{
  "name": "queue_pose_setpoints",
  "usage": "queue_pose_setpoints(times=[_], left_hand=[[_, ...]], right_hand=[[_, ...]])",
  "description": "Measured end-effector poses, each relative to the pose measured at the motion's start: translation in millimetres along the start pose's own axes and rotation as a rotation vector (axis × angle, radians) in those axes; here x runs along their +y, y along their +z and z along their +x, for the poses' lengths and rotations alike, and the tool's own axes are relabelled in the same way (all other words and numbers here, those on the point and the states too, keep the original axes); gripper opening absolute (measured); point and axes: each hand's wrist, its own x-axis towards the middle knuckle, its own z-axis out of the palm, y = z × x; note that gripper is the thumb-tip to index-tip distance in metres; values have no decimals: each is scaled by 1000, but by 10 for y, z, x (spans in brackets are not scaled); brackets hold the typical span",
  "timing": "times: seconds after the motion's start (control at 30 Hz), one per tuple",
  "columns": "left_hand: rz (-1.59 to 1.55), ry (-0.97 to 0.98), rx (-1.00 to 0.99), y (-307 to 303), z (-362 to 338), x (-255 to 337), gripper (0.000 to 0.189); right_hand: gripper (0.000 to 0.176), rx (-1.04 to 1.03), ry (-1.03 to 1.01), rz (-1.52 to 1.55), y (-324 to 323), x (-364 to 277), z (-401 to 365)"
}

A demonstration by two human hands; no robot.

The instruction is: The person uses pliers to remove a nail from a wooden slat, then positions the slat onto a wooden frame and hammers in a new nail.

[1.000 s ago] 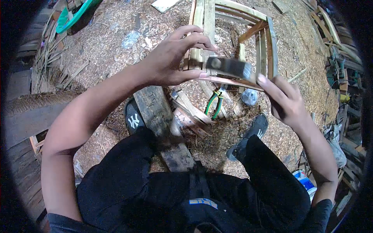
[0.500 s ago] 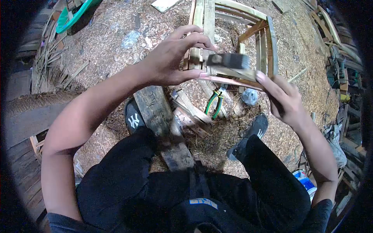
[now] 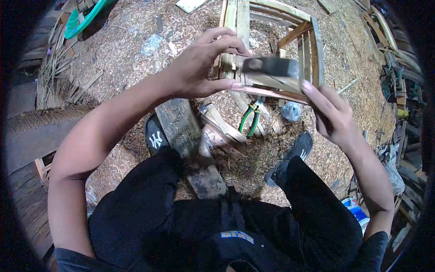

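A wooden frame of slats and bars (image 3: pixel 318 56) stands in front of me. My left hand (image 3: pixel 201 63) is at its near left corner, thumb on the near bar and fingers curled over the top, gripping the frame. In my right hand (image 3: pixel 333 111) is the handle of a hammer (image 3: pixel 272 66), whose dark, blurred head is above the near side of the frame, close to my left fingertips. Below the near bar (image 3: pixel 272 93), pliers with green and yellow handles (image 3: pixel 250 120) lie on wood scraps.
A worn plank (image 3: pixel 181 127) runs between my feet, beside wood offcuts (image 3: pixel 222 124). A clear plastic bag (image 3: pixel 291 111) lies near the frame. At the upper left is a green basin (image 3: pixel 86 20). Wood pieces line both sides, and a white and blue bucket (image 3: pixel 355 211) is at lower right.
The hammer head has shifted slightly to the right, and my right hand has moved a little with it. My left hand stays almost where it was on the frame.
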Motion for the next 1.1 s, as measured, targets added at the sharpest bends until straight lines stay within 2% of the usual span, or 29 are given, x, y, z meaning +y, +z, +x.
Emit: queue_pose_setpoints(times=[0.07,0.13,0.2,0.27,0.33,0.4,0.43,0.53,0.57,0.6,0.7,0.77,0.8,0.87,1.0,1.1], left_hand=[[-34,14,7,23,15,-26,71],[-62,-4,23,29,25,-18,71],[-33,-22,-1,-10,27,5,71],[-136,-58,52,20,-1,-1,71],[-48,17,-8,-23,28,2,72],[-31,-5,-19,1,42,-31,73],[-38,1,10,13,30,-54,73],[-45,27,65,20,-9,-27,73],[-25,20,28,11,-11,-33,73],[-4,19,-7,-1,3,-42,73],[-6,-9,-7,-17,27,-7,72],[21,-11,-5,-15,11,38,69],[21,-12,-3,-11,-3,24,69],[-130,-87,-31,4,-2,9,67],[-147,-73,-3,20,-32,22,66],[-29,-89,-33,11,-26,17,67]], right_hand=[[74,64,-76,41,66,72,-52],[73,-235,-14,-120,12,7,34],[72,-200,26,-80,20,-3,49],[77,88,-32,45,38,-11,20],[79,50,-91,-5,47,33,-13],[79,-199,35,-74,41,2,36],[79,-195,33,-76,39,19,40],[83,85,-88,68,53,33,-18],[82,-89,-37,63,-18,-25,25],[80,-290,55,-115,9,-31,39],[78,-218,137,10,49,-8,8],[77,4,78,70,48,10,-40],[77,2,76,69,67,15,-30],[81,-243,205,26,98,38,-14],[85,-148,120,85,72,67,-54],[82,-132,124,79,89,32,-41]])
